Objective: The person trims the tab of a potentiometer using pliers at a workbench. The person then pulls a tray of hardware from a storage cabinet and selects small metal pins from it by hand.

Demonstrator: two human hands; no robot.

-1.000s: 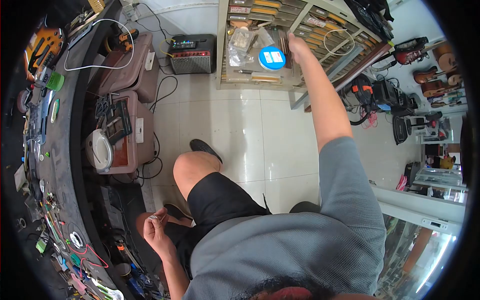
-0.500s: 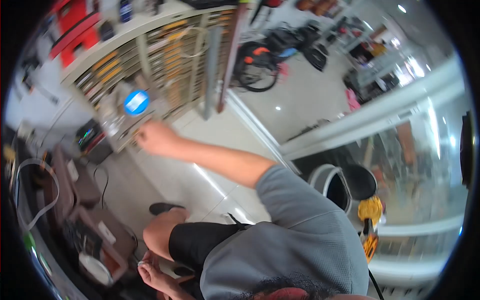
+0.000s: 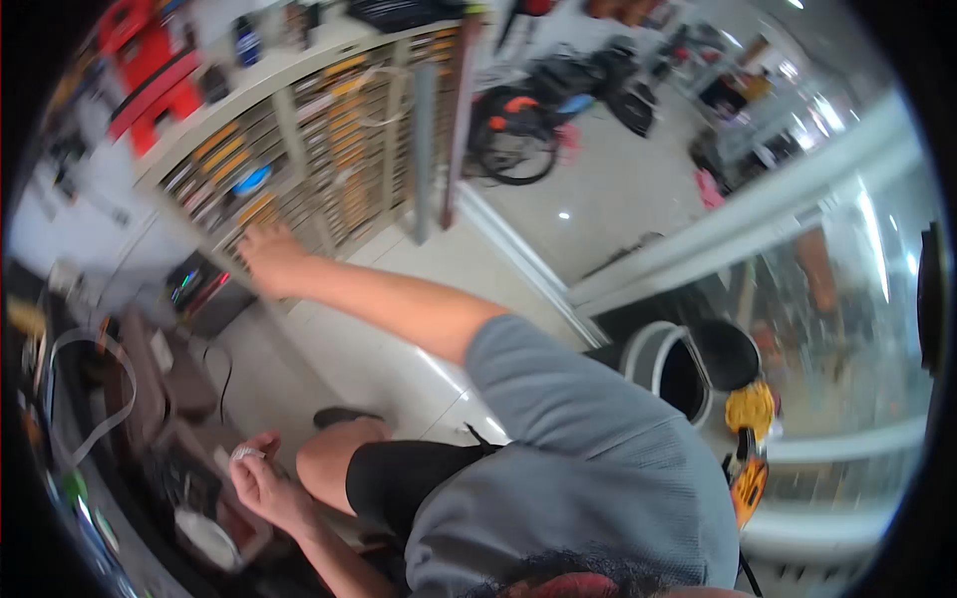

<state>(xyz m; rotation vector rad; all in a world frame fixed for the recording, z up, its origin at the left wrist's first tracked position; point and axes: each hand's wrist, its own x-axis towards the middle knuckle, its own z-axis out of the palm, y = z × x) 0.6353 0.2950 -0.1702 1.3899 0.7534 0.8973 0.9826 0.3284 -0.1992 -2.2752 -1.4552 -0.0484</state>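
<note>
My right hand reaches out to the lower front of a cabinet of small drawers. Its fingers are stretched out and apart, against or just in front of a yellowish drawer front; contact is hard to tell. Just above the hand, a blue round thing shows partly among the drawers. My left hand is near my knee with its fingers closed. A small whitish, shiny object shows at its fingertips, too small to name.
Brown bins stand at the left, near a dark box with coloured lights. A red stand and a blue bottle are on the cabinet top. An open bin is at the right, by a glass partition.
The blue round thing has gone back towards the cabinet and shows less. My right hand's fingers have opened out. My left hand has risen towards the upper left.
</note>
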